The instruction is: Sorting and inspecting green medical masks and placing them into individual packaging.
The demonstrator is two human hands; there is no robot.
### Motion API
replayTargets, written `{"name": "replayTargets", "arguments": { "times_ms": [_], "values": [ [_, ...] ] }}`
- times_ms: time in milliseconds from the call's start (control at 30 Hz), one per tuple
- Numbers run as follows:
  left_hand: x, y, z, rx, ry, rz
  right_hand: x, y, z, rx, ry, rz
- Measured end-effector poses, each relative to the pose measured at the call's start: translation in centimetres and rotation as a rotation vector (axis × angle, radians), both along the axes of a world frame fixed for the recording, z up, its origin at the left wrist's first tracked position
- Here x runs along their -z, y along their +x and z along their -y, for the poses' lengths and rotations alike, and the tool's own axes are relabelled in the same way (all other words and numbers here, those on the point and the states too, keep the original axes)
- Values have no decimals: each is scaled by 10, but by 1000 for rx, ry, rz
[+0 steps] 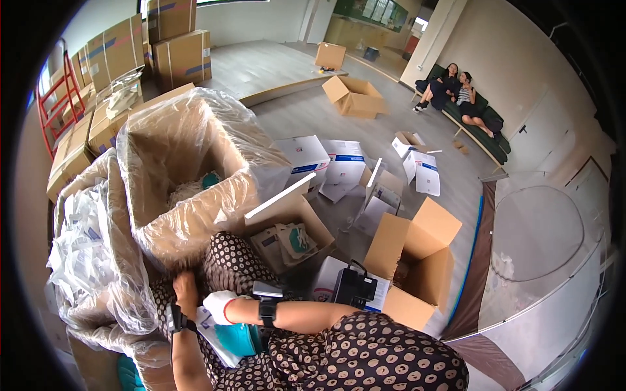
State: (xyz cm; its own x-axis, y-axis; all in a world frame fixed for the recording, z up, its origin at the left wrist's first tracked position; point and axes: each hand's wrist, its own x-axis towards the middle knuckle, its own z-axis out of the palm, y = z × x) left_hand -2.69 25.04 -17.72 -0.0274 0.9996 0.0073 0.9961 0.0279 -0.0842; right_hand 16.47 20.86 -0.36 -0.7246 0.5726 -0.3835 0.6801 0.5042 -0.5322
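Sitting hemmed in by cartons, someone is minding a teal-and-white pack [238, 340] on the lap [365, 365].

From where I'm standing, a plastic-lined carton [111, 313] is bulging at left with crumpled clear wrappers [85, 228]; beside it, a larger lined carton [215, 215] is holding teal and pale pieces [210, 180] low down. The left hand [186, 292] is resting below its near wall; whether it's gripping anything, I can't tell. The white-gloved right hand [219, 306] is lying at the pack's upper end, its grip hidden. Further right, a white-flapped carton [290, 215] is already holding several similar packs [298, 240], so the work is looking partway along, the lap's pack lying unboxed. A brown carton [388, 242] is gaping beyond the right forearm [326, 316]; bare floor [376, 143] is opening out past the boxes.
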Motion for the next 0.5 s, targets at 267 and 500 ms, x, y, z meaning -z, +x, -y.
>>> {"name": "replayTargets", "arguments": {
  "times_ms": [267,500],
  "values": [
    [-12,11,28,154,-203,-151,85,5,-9,13,-228,10],
    [10,21,3,151,-348,90,49,13,-16,-67,-171,-71]
  ]
}}
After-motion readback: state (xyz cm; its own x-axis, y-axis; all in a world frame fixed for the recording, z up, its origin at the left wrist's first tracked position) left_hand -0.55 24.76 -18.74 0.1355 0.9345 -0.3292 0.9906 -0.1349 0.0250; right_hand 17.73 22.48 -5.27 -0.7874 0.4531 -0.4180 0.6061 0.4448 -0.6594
